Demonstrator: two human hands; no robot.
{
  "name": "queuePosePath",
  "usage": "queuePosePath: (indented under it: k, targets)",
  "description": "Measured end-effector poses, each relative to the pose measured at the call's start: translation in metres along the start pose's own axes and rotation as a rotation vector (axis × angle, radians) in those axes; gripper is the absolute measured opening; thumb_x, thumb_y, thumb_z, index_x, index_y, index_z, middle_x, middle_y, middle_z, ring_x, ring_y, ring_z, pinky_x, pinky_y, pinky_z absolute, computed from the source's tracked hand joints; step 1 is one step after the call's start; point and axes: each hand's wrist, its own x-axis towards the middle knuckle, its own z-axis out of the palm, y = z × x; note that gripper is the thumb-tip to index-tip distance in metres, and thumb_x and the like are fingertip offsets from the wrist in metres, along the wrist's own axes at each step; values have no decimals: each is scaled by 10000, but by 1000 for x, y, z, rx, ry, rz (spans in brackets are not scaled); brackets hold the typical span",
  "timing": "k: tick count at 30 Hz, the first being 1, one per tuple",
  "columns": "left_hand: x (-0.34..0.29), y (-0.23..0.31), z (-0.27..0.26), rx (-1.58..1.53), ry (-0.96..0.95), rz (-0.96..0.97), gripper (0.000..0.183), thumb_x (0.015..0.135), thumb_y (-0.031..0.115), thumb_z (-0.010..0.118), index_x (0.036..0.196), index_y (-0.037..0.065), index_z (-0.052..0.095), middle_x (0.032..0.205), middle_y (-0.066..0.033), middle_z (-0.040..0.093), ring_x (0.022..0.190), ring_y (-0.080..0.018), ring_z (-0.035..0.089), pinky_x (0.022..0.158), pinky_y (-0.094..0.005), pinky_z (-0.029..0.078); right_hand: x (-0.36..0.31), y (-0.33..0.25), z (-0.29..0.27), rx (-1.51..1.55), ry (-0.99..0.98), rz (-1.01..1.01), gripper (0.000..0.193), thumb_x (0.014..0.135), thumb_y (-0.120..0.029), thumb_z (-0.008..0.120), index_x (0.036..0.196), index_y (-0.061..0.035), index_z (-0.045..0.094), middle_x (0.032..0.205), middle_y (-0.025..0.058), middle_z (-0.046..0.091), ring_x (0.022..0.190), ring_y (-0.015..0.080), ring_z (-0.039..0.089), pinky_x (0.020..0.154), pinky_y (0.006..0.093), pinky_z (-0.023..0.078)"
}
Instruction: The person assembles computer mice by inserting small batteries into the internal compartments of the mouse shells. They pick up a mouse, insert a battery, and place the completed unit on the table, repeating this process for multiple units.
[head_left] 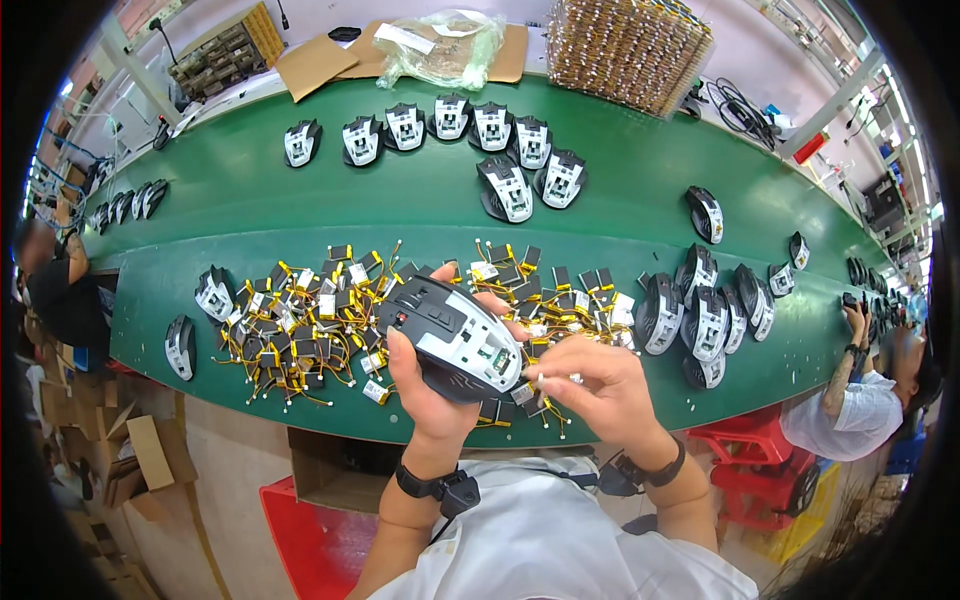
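My left hand [432, 390] is closed around a black and grey computer mouse [450, 335], held tilted above the bench. An opening in the mouse's light grey part bares a green circuit board. Beside that end of the mouse, my right hand [600, 388] pinches thumb and fingers together. Small white bits show at its fingertips; what they grip is too small to make out. Beneath both hands lies a loose spread of small black and yellow battery packs [300, 345] with thin wires and white plugs, partly hidden by the mouse and my hands.
Similar mice stand in a cluster [707, 320] at right, a row [405, 127] at the back and a pair [181, 347] at left on the green bench [620, 190]. Behind are a stack of trays [630, 50] and a plastic bag [440, 50]. People sit at both sides.
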Motion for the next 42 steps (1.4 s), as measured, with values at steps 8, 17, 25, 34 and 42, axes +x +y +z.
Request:
queuePosePath:
  k: [8, 17, 25, 34, 42]
  targets:
    - [-6, -3, 0, 59, -25, -40, 851, 939, 705, 357, 1440, 17, 351, 1068, -222, 634, 883, -360, 682, 724, -433, 585, -17, 23, 6, 571, 198, 308, 129, 883, -40, 726, 973, 47, 690, 837, 89, 716, 817, 119, 657, 737, 250, 519]
    - [-10, -6, 1, 54, -33, -74, 872, 931, 716, 366, 1447, 13, 345, 1080, -225, 636, 883, -365, 685, 760, -442, 580, -15, 2, 8, 344, 211, 84, 127, 890, -36, 712, 990, 34, 677, 890, 68, 694, 780, 141, 646, 743, 279, 520]
    - [-10, 3, 1, 73, -86, -226, 842, 912, 687, 444, 1454, 55, 318, 1104, -217, 623, 913, -347, 692, 783, -434, 594, 6, -27, -9, -537, 10, -460, 196, 739, -54, 793, 904, -66, 688, 813, 40, 634, 691, 205, 600, 661, 324, 460]
    - [-12, 1, 2, 150, -41, -230, 786, 953, 655, 365, 1448, 45, 331, 1103, -209, 632, 924, -322, 688, 786, -416, 584, 16, -31, -22, -749, -217, -628, 251, 672, -80, 662, 917, -28, 646, 864, 48, 537, 759, 205, 541, 707, 343, 424]
    - [-13, -2, 0, 111, 9, -254, 742, 983, 627, 320, 1423, 34, 376, 1104, -204, 642, 918, -261, 683, 788, -367, 568, 25, -39, -24, -856, -276, -734, 237, 668, -114, 639, 876, -2, 627, 868, 53, 517, 768, 194, 537, 725, 345, 442]
